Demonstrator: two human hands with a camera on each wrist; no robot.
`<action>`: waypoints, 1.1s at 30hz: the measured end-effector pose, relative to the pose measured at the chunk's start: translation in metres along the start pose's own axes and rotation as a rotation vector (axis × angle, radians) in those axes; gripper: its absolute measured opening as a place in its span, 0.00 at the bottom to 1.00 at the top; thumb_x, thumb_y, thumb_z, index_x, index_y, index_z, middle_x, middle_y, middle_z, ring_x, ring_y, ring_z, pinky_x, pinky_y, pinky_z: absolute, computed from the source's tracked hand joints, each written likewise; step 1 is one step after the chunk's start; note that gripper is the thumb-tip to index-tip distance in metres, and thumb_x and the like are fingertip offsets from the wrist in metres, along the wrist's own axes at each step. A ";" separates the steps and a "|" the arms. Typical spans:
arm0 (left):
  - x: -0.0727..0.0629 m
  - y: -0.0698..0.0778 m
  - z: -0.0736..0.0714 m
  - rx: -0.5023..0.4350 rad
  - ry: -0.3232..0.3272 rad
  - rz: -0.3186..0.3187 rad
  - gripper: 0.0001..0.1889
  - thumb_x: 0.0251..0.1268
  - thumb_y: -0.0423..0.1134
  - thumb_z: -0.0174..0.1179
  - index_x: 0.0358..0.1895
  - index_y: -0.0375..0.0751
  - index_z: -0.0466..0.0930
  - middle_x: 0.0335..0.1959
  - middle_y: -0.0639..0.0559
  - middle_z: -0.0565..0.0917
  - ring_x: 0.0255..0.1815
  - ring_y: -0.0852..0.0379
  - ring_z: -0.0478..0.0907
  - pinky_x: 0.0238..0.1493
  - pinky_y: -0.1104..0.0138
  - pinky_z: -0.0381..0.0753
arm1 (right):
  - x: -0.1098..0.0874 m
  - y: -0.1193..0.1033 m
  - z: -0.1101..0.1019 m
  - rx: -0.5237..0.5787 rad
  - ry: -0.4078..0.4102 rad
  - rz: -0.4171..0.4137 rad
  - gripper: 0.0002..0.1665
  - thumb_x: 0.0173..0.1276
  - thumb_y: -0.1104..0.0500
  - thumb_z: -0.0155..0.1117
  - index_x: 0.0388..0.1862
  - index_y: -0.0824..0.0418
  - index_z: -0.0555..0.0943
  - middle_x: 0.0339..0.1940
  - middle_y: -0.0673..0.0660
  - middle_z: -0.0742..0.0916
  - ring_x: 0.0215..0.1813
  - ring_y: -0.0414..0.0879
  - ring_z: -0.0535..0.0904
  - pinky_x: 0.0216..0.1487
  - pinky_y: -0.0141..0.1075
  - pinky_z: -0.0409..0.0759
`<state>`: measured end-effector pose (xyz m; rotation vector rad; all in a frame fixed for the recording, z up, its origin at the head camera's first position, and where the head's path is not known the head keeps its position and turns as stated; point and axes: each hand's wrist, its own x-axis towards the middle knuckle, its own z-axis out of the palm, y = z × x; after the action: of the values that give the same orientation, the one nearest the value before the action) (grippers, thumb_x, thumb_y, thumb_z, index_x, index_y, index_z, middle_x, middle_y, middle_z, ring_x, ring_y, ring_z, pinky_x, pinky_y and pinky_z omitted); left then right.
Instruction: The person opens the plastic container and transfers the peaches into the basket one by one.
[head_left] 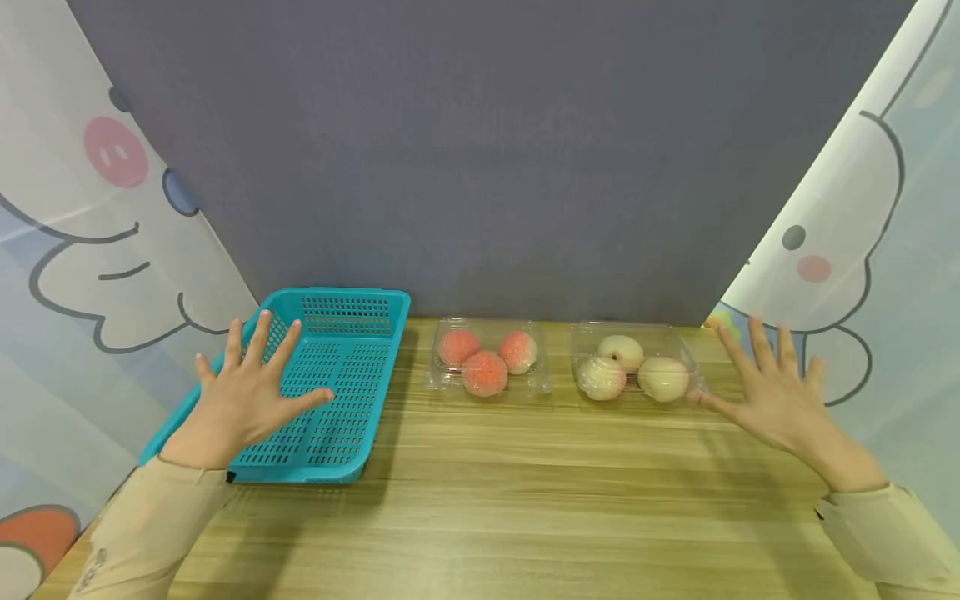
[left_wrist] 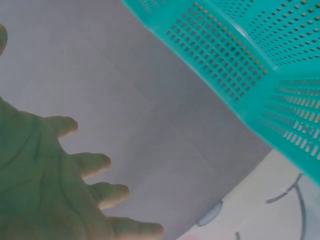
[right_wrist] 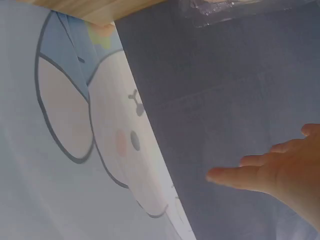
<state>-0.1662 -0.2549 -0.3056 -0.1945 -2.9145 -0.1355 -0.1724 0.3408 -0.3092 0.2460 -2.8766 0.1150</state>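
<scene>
With its fingers spread, my left hand point(head_left: 243, 398) hovers over the left side of a turquoise plastic basket point(head_left: 362, 467), which has slotted walls and holds nothing I can see. My right hand point(head_left: 783, 402), fingers also spread, is in the air to the right of two clear plastic boxes. In the left clear box point(head_left: 442, 382) sit three red-pink peaches point(head_left: 484, 373). Three pale, cream-coloured peaches point(head_left: 663, 379) lie in the right clear box point(head_left: 583, 335), the one closer to my right hand. Both palms show bare in the wrist views, and neither hand holds anything.
A wood-grain table point(head_left: 525, 517) carries the basket and boxes. Behind it rises a grey panel point(head_left: 480, 167), close to the boxes' back edges. Cartoon-printed curtains point(head_left: 892, 275) hang on both sides.
</scene>
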 end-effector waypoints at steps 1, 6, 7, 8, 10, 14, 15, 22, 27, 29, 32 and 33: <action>0.000 0.001 -0.002 -0.002 0.007 0.006 0.52 0.52 0.73 0.47 0.73 0.54 0.32 0.73 0.41 0.28 0.70 0.29 0.25 0.50 0.22 0.36 | 0.000 -0.001 -0.001 0.001 0.018 -0.011 0.59 0.57 0.32 0.56 0.74 0.47 0.34 0.73 0.59 0.31 0.69 0.65 0.20 0.54 0.78 0.30; -0.002 0.010 -0.011 0.013 0.055 0.054 0.51 0.53 0.72 0.48 0.74 0.51 0.36 0.74 0.37 0.36 0.71 0.30 0.30 0.57 0.27 0.40 | 0.003 -0.009 -0.007 0.023 0.091 -0.062 0.57 0.57 0.35 0.59 0.75 0.52 0.42 0.74 0.58 0.35 0.73 0.63 0.26 0.60 0.74 0.37; -0.003 0.013 -0.013 0.025 0.065 0.069 0.51 0.52 0.72 0.49 0.74 0.49 0.38 0.73 0.34 0.39 0.71 0.30 0.32 0.59 0.28 0.41 | 0.002 -0.012 -0.008 0.033 0.097 -0.069 0.56 0.57 0.35 0.59 0.75 0.53 0.42 0.75 0.59 0.36 0.73 0.63 0.27 0.60 0.73 0.39; -0.005 0.016 -0.015 0.038 0.072 0.084 0.51 0.52 0.72 0.49 0.74 0.48 0.39 0.73 0.33 0.42 0.71 0.29 0.34 0.60 0.29 0.41 | 0.002 -0.015 -0.010 0.046 0.100 -0.074 0.56 0.57 0.36 0.60 0.75 0.53 0.43 0.75 0.60 0.37 0.73 0.63 0.28 0.60 0.73 0.41; -0.008 0.023 -0.017 0.055 0.093 0.111 0.51 0.52 0.71 0.50 0.73 0.45 0.44 0.71 0.31 0.48 0.71 0.29 0.39 0.63 0.32 0.41 | 0.000 -0.022 -0.011 0.059 0.112 -0.093 0.55 0.57 0.37 0.61 0.75 0.54 0.45 0.75 0.61 0.39 0.73 0.65 0.32 0.59 0.74 0.46; -0.016 0.039 -0.020 0.038 0.157 0.165 0.48 0.51 0.66 0.56 0.71 0.43 0.51 0.70 0.32 0.54 0.70 0.31 0.45 0.67 0.37 0.41 | -0.005 -0.034 -0.012 0.087 0.182 -0.179 0.51 0.56 0.42 0.65 0.72 0.59 0.54 0.74 0.65 0.47 0.73 0.67 0.42 0.58 0.72 0.52; -0.019 0.043 -0.020 0.024 0.183 0.183 0.47 0.51 0.64 0.58 0.71 0.42 0.53 0.69 0.33 0.56 0.70 0.32 0.46 0.68 0.38 0.42 | -0.007 -0.037 -0.010 0.099 0.205 -0.207 0.49 0.55 0.44 0.66 0.70 0.62 0.57 0.74 0.65 0.49 0.72 0.67 0.45 0.58 0.71 0.54; -0.032 0.061 -0.008 -0.136 0.417 0.313 0.33 0.59 0.56 0.53 0.62 0.36 0.67 0.61 0.37 0.69 0.65 0.34 0.59 0.65 0.39 0.56 | -0.020 -0.061 0.002 0.181 0.314 -0.315 0.37 0.54 0.50 0.69 0.60 0.65 0.71 0.67 0.66 0.67 0.61 0.68 0.64 0.55 0.63 0.67; -0.040 0.073 0.006 -0.216 0.518 0.367 0.35 0.66 0.62 0.36 0.55 0.34 0.74 0.53 0.40 0.77 0.59 0.37 0.68 0.55 0.42 0.70 | -0.028 -0.077 0.017 0.190 0.323 -0.317 0.31 0.51 0.53 0.71 0.54 0.63 0.75 0.59 0.63 0.74 0.56 0.64 0.70 0.45 0.58 0.75; -0.042 0.077 0.010 -0.222 0.541 0.392 0.34 0.67 0.61 0.35 0.53 0.33 0.76 0.50 0.41 0.78 0.55 0.39 0.72 0.50 0.45 0.75 | -0.030 -0.081 0.023 0.203 0.329 -0.323 0.29 0.50 0.56 0.71 0.52 0.64 0.76 0.56 0.62 0.77 0.55 0.62 0.72 0.46 0.56 0.76; -0.044 0.082 0.015 -0.233 0.550 0.430 0.31 0.67 0.58 0.37 0.49 0.33 0.78 0.48 0.43 0.80 0.51 0.43 0.75 0.44 0.50 0.79 | -0.032 -0.086 0.033 0.218 0.346 -0.333 0.27 0.48 0.59 0.72 0.49 0.66 0.78 0.52 0.60 0.80 0.51 0.57 0.76 0.45 0.49 0.77; -0.044 0.084 0.016 -0.233 0.551 0.444 0.31 0.67 0.58 0.37 0.48 0.33 0.78 0.47 0.44 0.81 0.50 0.44 0.76 0.43 0.52 0.80 | -0.033 -0.088 0.036 0.225 0.349 -0.335 0.26 0.47 0.60 0.72 0.47 0.66 0.78 0.50 0.60 0.81 0.50 0.56 0.77 0.44 0.47 0.77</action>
<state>-0.1156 -0.1758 -0.3242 -0.7092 -2.2418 -0.3847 -0.1346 0.2559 -0.3477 0.6736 -2.4363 0.3778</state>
